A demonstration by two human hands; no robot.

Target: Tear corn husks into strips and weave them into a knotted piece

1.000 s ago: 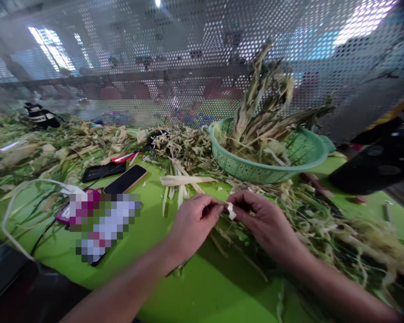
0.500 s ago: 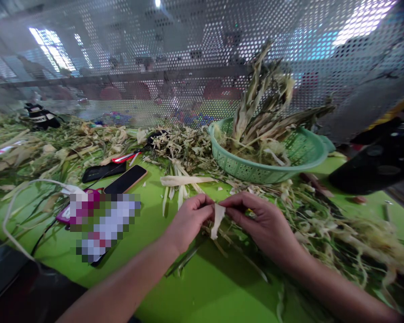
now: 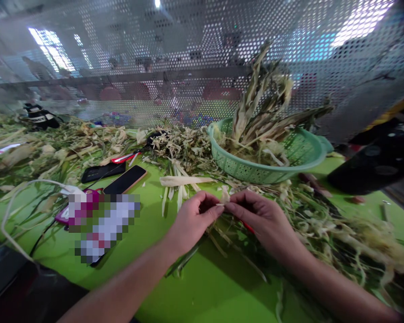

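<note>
Between my fingertips is a small pale piece of corn husk (image 3: pixel 225 195), pinched from both sides over the green table (image 3: pixel 188 291). My left hand (image 3: pixel 197 220) is closed on its left side, thumb against forefinger. From the right, my right hand (image 3: pixel 261 220) pinches the same piece, the two thumbs nearly touching. Something red shows partly under my right hand; its kind is hidden. Thin husk strips (image 3: pixel 218 244) lie on the table below my hands. Just beyond them rest several cut pale husk strips (image 3: pixel 183 181).
A green plastic basket (image 3: pixel 256 172) holds dried husks (image 3: pixel 252 107). Husk scraps (image 3: pixel 182 146) heap along the back and right. Phones (image 3: pixel 126 179), a purple power bank (image 3: pixel 65 214) with a white cable, and red-handled scissors (image 3: pixel 124 158) lie left. A perforated screen (image 3: pixel 188 54) stands behind.
The husk piece hung down between my hands before; now it is folded or gathered and points upward. My left thumb has shifted right, bringing my fingertips closer together.
</note>
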